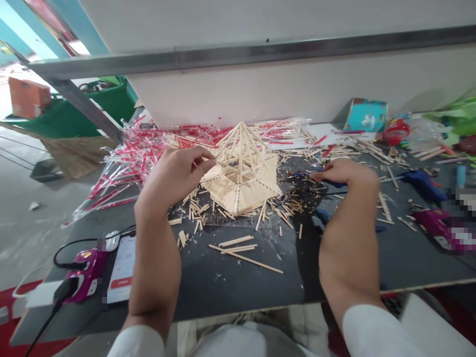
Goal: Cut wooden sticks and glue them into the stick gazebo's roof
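A pagoda-like model (238,196) built of thin wooden sticks stands mid-table, with an open pointed frame above a flared, many-sided base. At its left side is my left hand (186,171), thumb and forefinger curled together close to the frame; whatever lies between the fingertips is too small to make out. My right hand (342,173) is to the right of the model, its fingers closed around a slim blue tool (300,175) whose kind I cannot tell. Loose wooden sticks (238,248) lie in front, near a clear ruler (238,221).
Red-and-clear plastic wrappers (126,163) heap at the back left. A phone (121,267) and a purple power strip (87,272) lie at the left front. Toward the right are a blue glue gun (424,186) and another purple power strip (433,223). A metal rail (238,58) crosses behind.
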{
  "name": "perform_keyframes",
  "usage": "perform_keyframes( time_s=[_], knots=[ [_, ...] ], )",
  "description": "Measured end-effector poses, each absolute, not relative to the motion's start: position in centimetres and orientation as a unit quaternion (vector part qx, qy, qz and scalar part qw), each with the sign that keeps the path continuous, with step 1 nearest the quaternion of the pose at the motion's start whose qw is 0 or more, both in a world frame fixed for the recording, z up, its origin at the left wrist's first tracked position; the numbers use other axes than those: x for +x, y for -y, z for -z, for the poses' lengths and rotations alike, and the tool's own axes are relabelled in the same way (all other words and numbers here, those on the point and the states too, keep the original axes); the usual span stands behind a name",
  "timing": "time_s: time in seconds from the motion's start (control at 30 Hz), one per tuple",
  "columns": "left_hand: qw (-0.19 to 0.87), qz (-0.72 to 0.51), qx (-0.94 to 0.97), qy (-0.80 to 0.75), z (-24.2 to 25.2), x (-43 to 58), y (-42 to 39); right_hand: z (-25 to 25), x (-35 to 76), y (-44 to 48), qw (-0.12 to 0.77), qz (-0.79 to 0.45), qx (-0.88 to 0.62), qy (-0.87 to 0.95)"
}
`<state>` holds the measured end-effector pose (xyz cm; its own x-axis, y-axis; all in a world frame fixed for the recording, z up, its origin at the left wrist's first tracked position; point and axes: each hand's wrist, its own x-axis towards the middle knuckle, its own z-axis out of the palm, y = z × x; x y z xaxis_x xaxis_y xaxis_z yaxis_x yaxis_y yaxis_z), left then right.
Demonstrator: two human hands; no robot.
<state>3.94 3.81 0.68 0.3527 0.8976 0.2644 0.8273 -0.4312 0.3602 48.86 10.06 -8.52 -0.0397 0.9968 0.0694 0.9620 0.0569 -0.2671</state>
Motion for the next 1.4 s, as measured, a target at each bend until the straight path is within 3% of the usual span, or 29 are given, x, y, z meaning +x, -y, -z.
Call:
perform_keyframes(
  time_s=[0.07, 0.13, 0.2, 0.3, 0.47, 1.4],
  knots=[
    [0.080, -0.220, 0.818, -0.525, -0.6, 4.0, -3.9, 6.8, 47.0, -9.1, 0.131, -0.083, -0.702, 0.696],
    [0.073, -0.225, 0.820, -0.521, -0.5, 4.2, -4.0, 4.2, 44.1, -7.8, 0.239, -0.086, -0.679, 0.688],
    [0.067, -0.225, 0.824, -0.515, -0.4, 4.3, -4.1, 1.2, 40.4, -6.6, 0.336, -0.116, -0.596, 0.720],
    [0.057, -0.225, 0.828, -0.510, -0.1, 4.5, -4.1, -2.7, 35.3, -6.5, 0.373, -0.149, -0.452, 0.796],
    [0.049, -0.230, 0.831, -0.505, 0.3, 4.4, -4.2, -5.3, 31.6, -9.5, 0.330, -0.154, -0.352, 0.863],
    [0.044, -0.220, 0.834, -0.505, -0.2, 4.6, -4.1, -7.0, 30.0, -11.0, 0.264, -0.134, -0.397, 0.869]
  ],
)
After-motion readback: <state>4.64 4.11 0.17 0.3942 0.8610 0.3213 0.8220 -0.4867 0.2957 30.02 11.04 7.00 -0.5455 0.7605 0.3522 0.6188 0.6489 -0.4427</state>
